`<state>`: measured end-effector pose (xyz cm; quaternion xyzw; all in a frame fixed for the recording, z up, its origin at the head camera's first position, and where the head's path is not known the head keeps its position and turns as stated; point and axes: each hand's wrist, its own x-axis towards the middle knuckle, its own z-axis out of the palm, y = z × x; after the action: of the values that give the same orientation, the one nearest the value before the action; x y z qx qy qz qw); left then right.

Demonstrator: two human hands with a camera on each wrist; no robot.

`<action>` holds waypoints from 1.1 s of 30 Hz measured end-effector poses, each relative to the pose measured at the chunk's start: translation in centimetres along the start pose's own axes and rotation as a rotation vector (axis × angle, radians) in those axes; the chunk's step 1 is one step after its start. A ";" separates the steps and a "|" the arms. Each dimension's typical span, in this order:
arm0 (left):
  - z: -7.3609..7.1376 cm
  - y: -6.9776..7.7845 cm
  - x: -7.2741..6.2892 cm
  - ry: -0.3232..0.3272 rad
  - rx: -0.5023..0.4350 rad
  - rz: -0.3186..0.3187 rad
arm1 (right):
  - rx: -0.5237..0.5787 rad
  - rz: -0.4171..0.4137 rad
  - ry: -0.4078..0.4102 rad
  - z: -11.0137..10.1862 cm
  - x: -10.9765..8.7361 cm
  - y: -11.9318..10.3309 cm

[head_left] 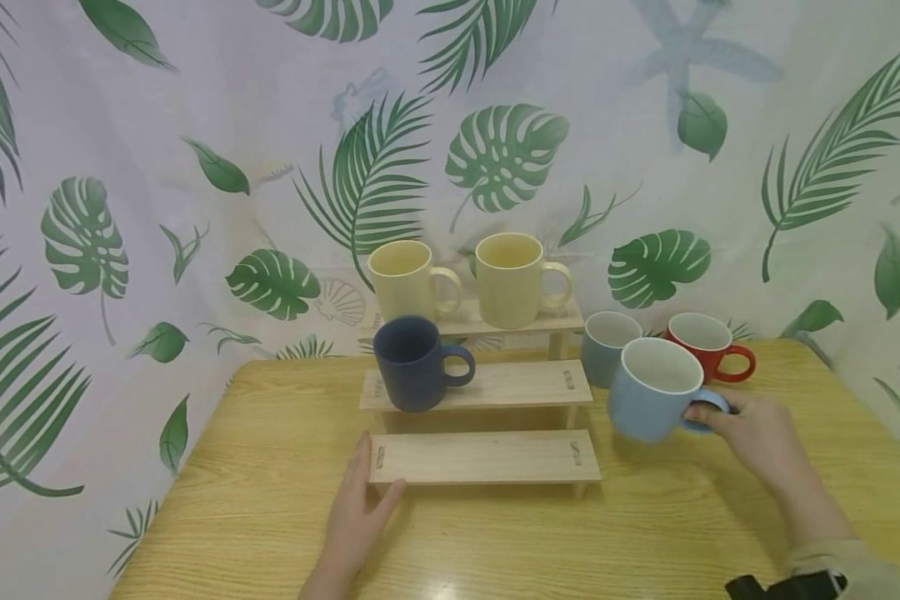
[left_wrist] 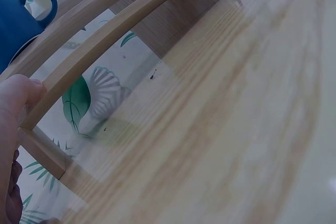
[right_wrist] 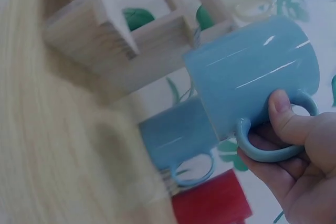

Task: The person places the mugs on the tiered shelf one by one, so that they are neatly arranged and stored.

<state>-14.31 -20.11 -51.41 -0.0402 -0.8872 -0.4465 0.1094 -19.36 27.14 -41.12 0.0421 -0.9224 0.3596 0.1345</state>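
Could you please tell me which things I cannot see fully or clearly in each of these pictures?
Head: lower right of the rear blue mug, behind the lifted blue mug.
Head: marks on the lowest shelf, too small to read.
Left wrist: dark blue mug and left hand, cut off by the left edge.
Right wrist: red mug, cut off by the bottom edge.

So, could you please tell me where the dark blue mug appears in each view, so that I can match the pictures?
Head: just left of centre, the dark blue mug on the middle step of the wooden rack.
Left wrist: upper left, the dark blue mug cut off by the picture's edge.
Right wrist: not in this picture.
Shared landmark: the wooden rack, partly visible at upper left here.
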 end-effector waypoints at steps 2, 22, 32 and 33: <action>0.0 0.0 0.0 0.001 0.001 -0.002 | 0.019 0.015 -0.005 -0.4 0.0 -0.8; 0.1 -0.2 0.2 0.019 0.013 0.023 | 0.149 -0.016 -0.115 1.8 2.2 -6.4; 0.0 0.1 0.1 0.005 -0.005 0.011 | 0.146 -0.073 -0.109 3.9 3.9 -8.0; 0.0 0.1 0.1 0.004 -0.004 0.011 | 0.144 -0.081 -0.109 4.1 3.9 -8.2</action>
<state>-14.34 -20.10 -51.31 -0.0444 -0.8859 -0.4476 0.1133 -22.62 18.45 -37.58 0.1084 -0.8977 0.4162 0.0954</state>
